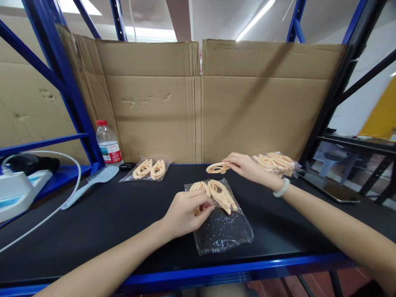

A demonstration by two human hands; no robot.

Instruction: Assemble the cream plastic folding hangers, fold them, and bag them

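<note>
My right hand [247,167] is raised over the table and pinches a beige, teardrop-shaped openwork piece [217,168], perhaps a hair clip, by its right end. A clear plastic bag [224,237] lies below it, its flat end toward me. More beige teardrop pieces [221,194] are at the bag's far end; the film's reflections make it hard to tell how many are fully inside. My left hand [188,210] is closed at the bag's left side, thumb and fingers together on the film beside the pieces. Its fingers partly cover the left pieces.
A filled bag [151,169] lies at the back left, and a heap of beige pieces in plastic [276,163] at the back right. Around the sides are a bottle [109,144], hairbrush [93,183], power strip [18,192] with white cable, and phone-like slab [329,187]. Cardboard [154,107] walls the back.
</note>
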